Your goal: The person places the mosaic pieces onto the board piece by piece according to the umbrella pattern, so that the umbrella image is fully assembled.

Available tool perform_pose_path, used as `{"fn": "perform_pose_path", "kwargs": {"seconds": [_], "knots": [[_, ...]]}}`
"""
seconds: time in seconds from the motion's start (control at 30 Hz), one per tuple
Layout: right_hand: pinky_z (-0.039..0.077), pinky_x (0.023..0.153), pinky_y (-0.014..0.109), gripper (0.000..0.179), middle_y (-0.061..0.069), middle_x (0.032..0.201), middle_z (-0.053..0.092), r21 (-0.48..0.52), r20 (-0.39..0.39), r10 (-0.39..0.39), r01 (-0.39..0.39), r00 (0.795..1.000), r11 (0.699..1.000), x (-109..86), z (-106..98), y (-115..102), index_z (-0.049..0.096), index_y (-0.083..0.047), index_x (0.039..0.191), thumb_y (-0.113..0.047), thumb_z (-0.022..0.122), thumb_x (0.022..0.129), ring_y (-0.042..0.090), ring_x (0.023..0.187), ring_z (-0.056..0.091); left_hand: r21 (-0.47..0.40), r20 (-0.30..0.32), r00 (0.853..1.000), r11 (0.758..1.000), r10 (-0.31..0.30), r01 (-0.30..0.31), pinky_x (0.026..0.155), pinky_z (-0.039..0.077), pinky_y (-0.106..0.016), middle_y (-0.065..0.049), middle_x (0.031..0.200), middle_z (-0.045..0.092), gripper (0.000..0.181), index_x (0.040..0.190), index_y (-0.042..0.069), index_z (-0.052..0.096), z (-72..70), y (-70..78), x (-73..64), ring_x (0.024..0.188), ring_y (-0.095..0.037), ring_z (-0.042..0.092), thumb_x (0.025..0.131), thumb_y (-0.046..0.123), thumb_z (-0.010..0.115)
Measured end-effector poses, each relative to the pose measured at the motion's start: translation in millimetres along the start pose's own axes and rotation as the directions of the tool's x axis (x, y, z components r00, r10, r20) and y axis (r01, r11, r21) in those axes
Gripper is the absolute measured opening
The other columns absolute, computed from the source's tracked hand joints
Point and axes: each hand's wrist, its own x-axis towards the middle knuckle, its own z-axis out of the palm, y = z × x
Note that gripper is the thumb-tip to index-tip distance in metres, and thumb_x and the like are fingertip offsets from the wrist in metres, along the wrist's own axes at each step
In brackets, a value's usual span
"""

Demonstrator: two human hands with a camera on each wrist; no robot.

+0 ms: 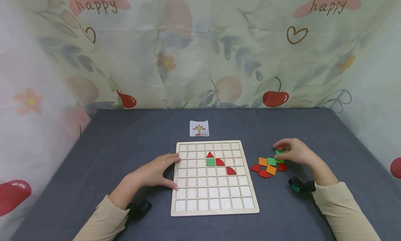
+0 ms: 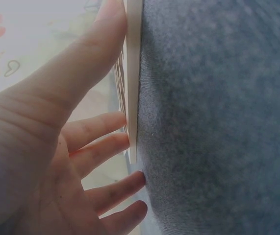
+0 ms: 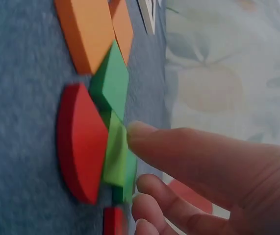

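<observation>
My left hand (image 1: 158,169) spreads at the left edge of a white gridded board (image 1: 257,210), its thumb and fingertips touching the rim. On the board lie a red triangle (image 1: 209,154), a green square (image 1: 211,162) below it and two red quarter-circles, one (image 1: 220,162) beside the square, the other (image 1: 230,170) lower right. My right hand (image 1: 296,151) is over the loose pieces to the right. Its thumb touches a light green block (image 3: 116,159), with the other fingers loosely bent nearby. A darker green block (image 3: 111,81) and a red rounded piece (image 3: 83,144) lie beside it.
Orange squares (image 1: 262,161) and red quarter-circles (image 1: 264,174) lie between board and right hand. A small pattern card (image 1: 199,128) stands behind the board, showing a coloured figure on a grid. A printed cloth (image 1: 200,60) hangs behind the dark table (image 1: 141,129).
</observation>
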Motion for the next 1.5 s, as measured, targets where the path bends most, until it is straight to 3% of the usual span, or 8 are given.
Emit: {"fn": "perform_pose_path", "kwargs": {"seconds": [0.3, 0.7, 1.13, 1.5], "knots": [[0.046, 0.064, 0.028, 0.036, 0.024, 0.103, 0.062, 0.008, 0.007, 0.031, -0.031, 0.999, 0.999, -2.8, -6.1, 10.0, 0.063, 0.005, 0.110, -0.014, 0.069, 0.081, 0.015, 0.078, 0.057, 0.010, -0.011, 1.000, 1.000, 0.017, -0.017, 0.110, 0.028, -0.052, -0.015, 0.150, 0.033, 0.091, 0.140, 0.005, 0.040, 1.1, -0.5, -0.4, 0.138, -0.035, 0.030, 0.069, 0.048, 0.078], [0.047, 0.060, 0.026, 0.037, 0.027, 0.104, 0.061, 0.017, 0.065, -0.005, 0.004, 0.998, 1.000, -2.4, -8.3, 16.4, 0.060, 0.010, 0.113, -0.004, 0.065, 0.079, 0.014, 0.075, 0.056, 0.011, -0.011, 1.000, 1.000, 0.012, -0.011, 0.110, 0.029, -0.052, -0.014, 0.150, 0.033, 0.092, 0.140, 0.006, 0.039, 1.4, -1.2, -0.2, 0.138, -0.034, 0.030, 0.069, 0.050, 0.077], [0.042, 0.056, 0.025, 0.035, 0.021, 0.099, 0.063, -0.061, 0.002, -0.022, 0.022, 1.000, 0.998, 0.1, -6.0, 17.5, 0.063, 0.005, 0.110, -0.017, 0.068, 0.083, 0.012, 0.067, 0.051, 0.013, -0.008, 1.000, 1.000, -0.009, 0.009, 0.111, 0.028, -0.052, -0.013, 0.151, 0.032, 0.092, 0.141, 0.008, 0.039, 1.4, 0.6, -1.3, 0.139, -0.034, 0.029, 0.069, 0.050, 0.077], [0.048, 0.062, 0.026, 0.031, 0.019, 0.098, 0.063, -0.048, -0.083, -0.079, 0.075, 0.993, 0.996, -3.3, -0.2, -10.7, 0.064, 0.003, 0.108, -0.015, 0.068, 0.083, 0.020, 0.081, 0.059, 0.020, -0.015, 1.000, 1.000, -0.008, 0.008, 0.111, 0.028, -0.052, -0.013, 0.150, 0.033, 0.092, 0.141, 0.007, 0.039, 2.0, 1.0, -1.0, 0.139, -0.034, 0.030, 0.069, 0.051, 0.077]]}}
